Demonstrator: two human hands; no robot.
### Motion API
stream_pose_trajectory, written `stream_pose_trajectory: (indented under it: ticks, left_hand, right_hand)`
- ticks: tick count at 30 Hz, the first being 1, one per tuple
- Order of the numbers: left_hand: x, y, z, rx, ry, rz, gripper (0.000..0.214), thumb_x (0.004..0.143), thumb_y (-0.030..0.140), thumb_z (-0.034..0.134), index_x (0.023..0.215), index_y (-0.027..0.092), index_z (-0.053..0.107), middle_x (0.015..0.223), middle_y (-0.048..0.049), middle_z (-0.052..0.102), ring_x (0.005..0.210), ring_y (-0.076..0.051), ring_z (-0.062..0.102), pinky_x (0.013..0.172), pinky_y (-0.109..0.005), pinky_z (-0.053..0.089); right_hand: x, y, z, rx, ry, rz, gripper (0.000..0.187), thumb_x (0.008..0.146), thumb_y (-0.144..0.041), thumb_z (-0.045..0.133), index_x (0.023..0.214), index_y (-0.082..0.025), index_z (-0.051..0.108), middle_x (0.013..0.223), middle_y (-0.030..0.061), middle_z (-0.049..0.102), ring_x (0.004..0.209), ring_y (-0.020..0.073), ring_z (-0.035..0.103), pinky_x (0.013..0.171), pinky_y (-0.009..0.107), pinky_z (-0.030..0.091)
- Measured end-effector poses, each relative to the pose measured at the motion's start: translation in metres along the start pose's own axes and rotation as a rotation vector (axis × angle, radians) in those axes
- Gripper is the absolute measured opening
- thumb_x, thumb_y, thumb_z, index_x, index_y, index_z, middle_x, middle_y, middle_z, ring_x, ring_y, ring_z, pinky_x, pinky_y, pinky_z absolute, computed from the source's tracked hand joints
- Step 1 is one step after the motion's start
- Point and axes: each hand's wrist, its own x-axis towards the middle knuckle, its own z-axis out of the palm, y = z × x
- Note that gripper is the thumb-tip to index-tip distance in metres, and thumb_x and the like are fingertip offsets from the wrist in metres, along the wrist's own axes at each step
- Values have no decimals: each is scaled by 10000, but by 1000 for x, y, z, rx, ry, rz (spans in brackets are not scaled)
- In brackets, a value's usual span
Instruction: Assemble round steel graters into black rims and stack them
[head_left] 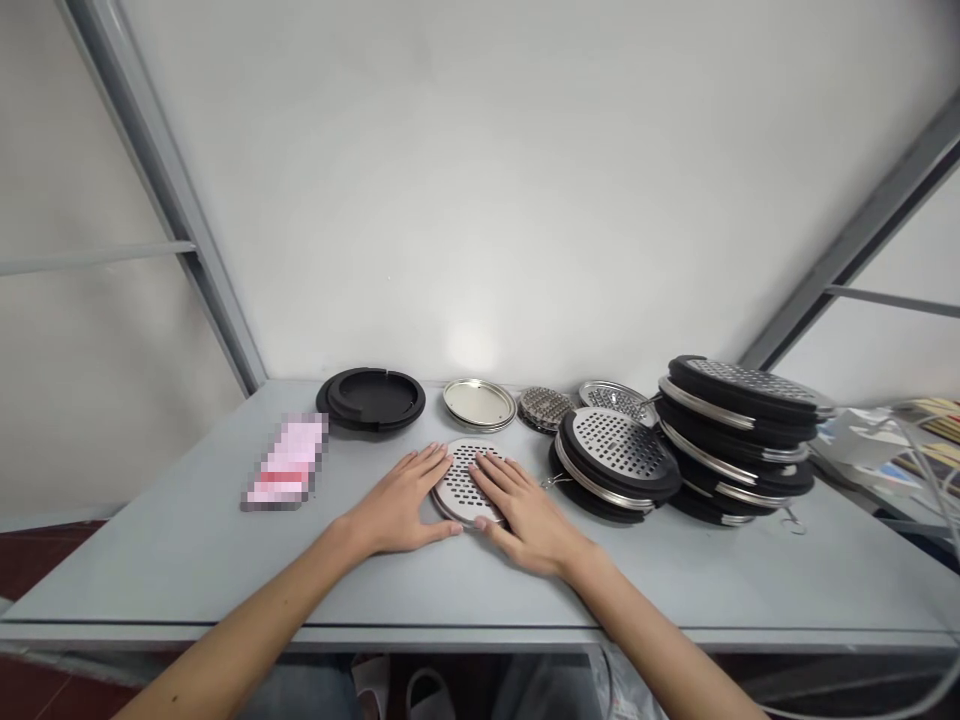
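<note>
A round perforated metal disc (466, 492) lies flat on the grey table (187, 560) right in front of me. My left hand (401, 505) rests flat at the disc's left edge, fingers stretched out and touching its rim. My right hand (521, 510) lies flat over the disc's right side, fingers spread on the holes. Neither hand grips anything.
Behind the disc sit a black ring (371, 399), a shallow metal pan (479, 403), a small perforated disc (547, 407) and another perforated plate (613, 398). Stacks of black-rimmed perforated assemblies (739, 430) lean at the right. A pink blurred packet (289, 462) lies left. Papers and cables (892, 440) sit far right.
</note>
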Motion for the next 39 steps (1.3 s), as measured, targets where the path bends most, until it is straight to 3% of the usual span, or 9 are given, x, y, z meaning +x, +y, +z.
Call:
stream_pose_trajectory:
  ticks: [3,7,11,14,16,20,23,33,39]
  left_hand:
    - [-1,-2,2,-31,-15,23,924,798,629,598,1513,181,222,1559,-117,247,1437,-311,223,1179,-484,221]
    - [-5,-1,-4,-51,58,6,790,844,535,596,1492,204,286,1554,-115,274,1418,-295,283,1149,-452,304]
    - [-10,-9,-32,50,411,-52,384,957,370,452,1301,228,542,1503,-77,366,1401,-247,319,1156,-424,286]
    - [-15,-36,-65,136,562,-142,372,970,377,406,1263,207,561,1387,-92,501,1351,-246,393,1134,-431,311]
    - [-19,-63,-88,209,466,-173,444,966,430,385,1317,194,520,1381,-110,513,1341,-273,401,1121,-464,312]
    - [-22,-114,-118,277,93,-174,555,909,570,424,1356,249,501,1400,-97,515,1299,-310,450,1059,-471,376]
    - [-18,-134,-123,308,4,-148,511,917,576,384,1259,260,595,1328,-97,569,1182,-297,547,976,-427,447]
    - [-19,-129,-143,339,16,-75,403,903,537,429,1148,337,679,1027,-65,643,907,-244,599,801,-344,477]
    - [-41,-111,-163,396,104,-85,374,919,493,430,1162,340,670,1035,-69,628,963,-275,573,868,-416,453]
  right_hand:
    - [-1,2,0,53,-15,0,781,873,-573,493,1493,-152,273,1539,157,278,1433,316,229,1158,526,232]
    - [-1,5,1,91,7,15,779,862,-582,515,1485,-165,300,1535,161,285,1427,323,243,1150,535,241]
    - [-3,8,1,118,15,33,802,839,-596,546,1480,-174,313,1530,162,297,1421,333,258,1145,543,244]
    - [-4,8,0,129,13,40,800,836,-597,549,1476,-172,323,1529,160,304,1421,327,260,1151,534,238]
    - [-4,8,-1,133,14,39,799,836,-601,546,1472,-167,331,1527,162,306,1421,323,260,1155,531,233]
    - [-4,7,-2,143,9,50,808,834,-615,538,1473,-167,328,1528,162,307,1424,320,253,1157,525,231]
    - [-4,7,-2,150,11,49,840,812,-625,562,1478,-175,317,1529,162,304,1426,320,250,1156,528,232]
    - [-3,7,-5,134,28,13,845,773,-646,607,1430,-155,405,1482,167,391,1399,340,307,1146,541,258]
    - [-5,3,-7,50,64,-126,533,879,-461,583,1313,-155,541,1357,161,548,1311,323,458,1091,552,367]
